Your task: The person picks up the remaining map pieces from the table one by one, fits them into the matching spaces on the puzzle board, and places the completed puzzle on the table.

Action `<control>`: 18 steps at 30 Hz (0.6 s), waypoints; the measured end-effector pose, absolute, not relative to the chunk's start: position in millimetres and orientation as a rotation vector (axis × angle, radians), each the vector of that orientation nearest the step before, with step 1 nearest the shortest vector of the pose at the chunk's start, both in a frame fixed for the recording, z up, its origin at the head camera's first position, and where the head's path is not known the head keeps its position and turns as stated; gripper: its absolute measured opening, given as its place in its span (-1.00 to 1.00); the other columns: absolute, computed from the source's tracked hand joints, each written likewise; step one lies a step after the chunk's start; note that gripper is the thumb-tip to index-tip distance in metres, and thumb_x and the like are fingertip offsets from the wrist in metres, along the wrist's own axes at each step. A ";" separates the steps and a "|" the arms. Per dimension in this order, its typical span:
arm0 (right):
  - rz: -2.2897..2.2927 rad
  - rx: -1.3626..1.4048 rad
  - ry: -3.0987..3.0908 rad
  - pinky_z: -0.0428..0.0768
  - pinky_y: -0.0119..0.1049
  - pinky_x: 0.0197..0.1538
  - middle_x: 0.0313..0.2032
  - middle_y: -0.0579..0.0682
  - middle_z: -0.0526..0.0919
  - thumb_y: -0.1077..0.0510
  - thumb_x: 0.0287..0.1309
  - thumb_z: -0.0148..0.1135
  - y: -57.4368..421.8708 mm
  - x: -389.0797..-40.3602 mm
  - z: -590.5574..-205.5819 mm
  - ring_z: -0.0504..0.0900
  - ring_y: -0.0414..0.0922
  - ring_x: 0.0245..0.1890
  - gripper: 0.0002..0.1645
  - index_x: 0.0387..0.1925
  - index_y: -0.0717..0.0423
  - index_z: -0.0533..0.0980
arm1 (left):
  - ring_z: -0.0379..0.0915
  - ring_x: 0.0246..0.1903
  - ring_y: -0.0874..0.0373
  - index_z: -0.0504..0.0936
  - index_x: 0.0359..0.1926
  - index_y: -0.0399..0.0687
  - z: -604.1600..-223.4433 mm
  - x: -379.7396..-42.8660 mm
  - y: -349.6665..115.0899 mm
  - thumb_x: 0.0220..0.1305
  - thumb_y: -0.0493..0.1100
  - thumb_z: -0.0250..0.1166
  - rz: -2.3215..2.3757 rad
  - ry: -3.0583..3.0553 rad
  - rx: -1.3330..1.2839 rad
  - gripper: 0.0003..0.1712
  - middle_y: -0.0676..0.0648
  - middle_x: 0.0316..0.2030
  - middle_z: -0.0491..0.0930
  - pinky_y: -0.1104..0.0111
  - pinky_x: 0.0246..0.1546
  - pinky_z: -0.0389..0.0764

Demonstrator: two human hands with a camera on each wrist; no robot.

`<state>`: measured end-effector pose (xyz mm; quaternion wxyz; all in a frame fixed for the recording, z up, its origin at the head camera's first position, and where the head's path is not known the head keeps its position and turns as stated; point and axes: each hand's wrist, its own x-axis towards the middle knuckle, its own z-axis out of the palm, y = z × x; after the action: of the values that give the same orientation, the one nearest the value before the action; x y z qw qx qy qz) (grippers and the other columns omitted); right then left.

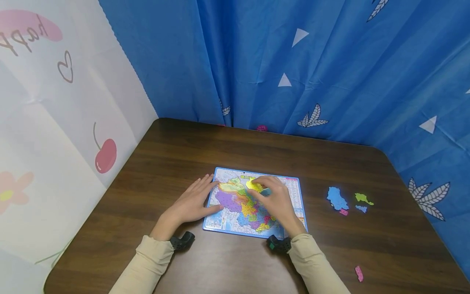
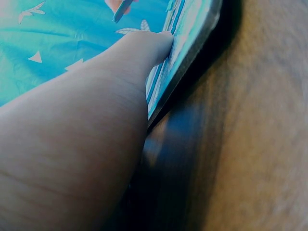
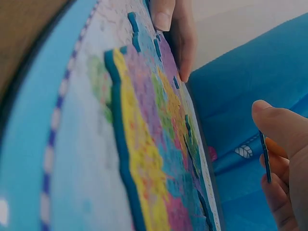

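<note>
A map puzzle board (image 1: 293,192) with a blue border lies on the table, with many coloured pieces set in it. My left hand (image 1: 191,202) rests across the board's left edge, fingers straight and spread, thumb on the map's lower left. Over the upper middle of the board, my right hand (image 1: 276,199) pinches a yellow puzzle piece (image 1: 252,186) between thumb and fingers. The right wrist view shows this thin piece (image 3: 265,156) edge-on, raised off the board. The left wrist view shows my left thumb (image 2: 149,45) against the board's edge.
Right of the board lie a large blue piece (image 1: 336,199), a pink piece (image 1: 343,212) at its lower edge, a green piece (image 1: 362,198) and a small blue piece (image 1: 361,208). Another pink piece (image 1: 359,273) lies nearer the front. Curtains (image 1: 257,61) hang behind the table.
</note>
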<state>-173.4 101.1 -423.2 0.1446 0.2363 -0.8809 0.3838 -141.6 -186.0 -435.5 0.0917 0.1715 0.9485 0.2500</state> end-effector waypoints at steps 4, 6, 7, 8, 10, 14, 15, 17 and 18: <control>1.103 0.708 -2.519 0.72 -0.15 -0.10 -0.11 -0.11 0.79 0.03 0.03 0.63 98.1 -172.2 -425.9 0.67 -0.14 -0.15 -0.63 -0.12 0.03 0.75 | -0.21 0.64 -0.09 0.25 0.57 -0.05 -435.9 -141.3 -185.9 0.30 0.43 0.24 0.738 2.820 0.515 0.03 -0.16 0.64 -0.03 0.00 0.62 -0.08; 1.105 0.711 -2.521 0.72 -0.15 -0.10 -0.10 -0.11 0.79 0.02 0.03 0.63 96.5 -171.4 -426.5 0.66 -0.14 -0.16 -0.63 -0.12 0.03 0.75 | -0.21 0.64 -0.09 0.24 0.57 -0.05 -435.5 -141.2 -185.8 0.30 0.42 0.24 0.736 2.820 0.516 0.03 -0.16 0.64 -0.03 0.00 0.62 -0.08; 1.101 0.709 -2.527 0.72 -0.14 -0.09 -0.10 -0.11 0.79 0.00 0.03 0.63 95.8 -170.9 -426.6 0.66 -0.15 -0.15 -0.63 -0.12 0.03 0.75 | -0.21 0.64 -0.09 0.24 0.58 -0.06 -435.2 -141.1 -185.8 0.30 0.42 0.24 0.736 2.820 0.516 0.03 -0.15 0.64 -0.03 0.00 0.62 -0.08; 1.103 0.707 -2.534 0.72 -0.14 -0.07 -0.10 -0.11 0.79 0.00 0.03 0.62 95.1 -170.6 -426.8 0.67 -0.14 -0.14 -0.63 -0.13 0.03 0.75 | -0.21 0.64 -0.09 0.24 0.58 -0.06 -435.1 -141.0 -185.8 0.30 0.42 0.24 0.738 2.820 0.516 0.03 -0.15 0.64 -0.03 -0.01 0.62 -0.08; 1.100 0.702 -2.548 0.72 -0.12 -0.02 -0.09 -0.10 0.79 -0.03 0.05 0.62 93.6 -169.9 -427.2 0.68 -0.13 -0.10 -0.63 -0.12 0.03 0.75 | -0.22 0.64 -0.09 0.24 0.58 -0.06 -434.7 -141.0 -185.7 0.30 0.43 0.24 0.741 2.818 0.515 0.03 -0.15 0.64 -0.03 -0.01 0.62 -0.08; 1.105 0.685 -2.584 0.70 -0.08 0.12 -0.07 -0.11 0.78 -0.05 0.06 0.60 91.1 -169.0 -428.5 0.69 -0.10 0.02 -0.61 -0.11 0.01 0.75 | -0.22 0.64 -0.09 0.24 0.58 -0.06 -434.7 -140.9 -186.0 0.30 0.43 0.23 0.735 2.818 0.515 0.03 -0.16 0.64 -0.03 -0.01 0.62 -0.09; 1.106 0.682 -2.590 0.69 -0.07 0.14 -0.07 -0.12 0.78 -0.06 0.06 0.60 90.5 -168.7 -428.7 0.69 -0.10 0.04 -0.61 -0.11 0.01 0.75 | -0.22 0.64 -0.09 0.24 0.58 -0.05 -434.6 -140.8 -186.1 0.30 0.43 0.23 0.732 2.819 0.516 0.03 -0.16 0.64 -0.03 -0.01 0.62 -0.09; 1.114 0.677 -2.600 0.69 -0.06 0.14 -0.06 -0.13 0.78 -0.05 0.05 0.61 89.5 -168.4 -428.9 0.69 -0.10 0.04 -0.61 -0.11 0.00 0.75 | -0.22 0.64 -0.09 0.23 0.58 -0.05 -434.4 -140.8 -186.1 0.30 0.43 0.23 0.725 2.819 0.518 0.03 -0.16 0.64 -0.03 -0.01 0.62 -0.09; 1.115 0.678 -2.603 0.69 -0.06 0.14 -0.06 -0.13 0.78 -0.06 0.05 0.61 89.0 -168.3 -429.1 0.69 -0.10 0.05 -0.61 -0.10 0.00 0.75 | -0.22 0.64 -0.09 0.23 0.58 -0.05 -434.3 -140.8 -186.1 0.30 0.43 0.23 0.723 2.819 0.518 0.03 -0.16 0.64 -0.03 -0.01 0.62 -0.09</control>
<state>-168.3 89.0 -429.1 0.1149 0.2312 -0.8881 0.3803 -140.8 -186.1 -434.3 0.0924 0.1746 0.9495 0.2436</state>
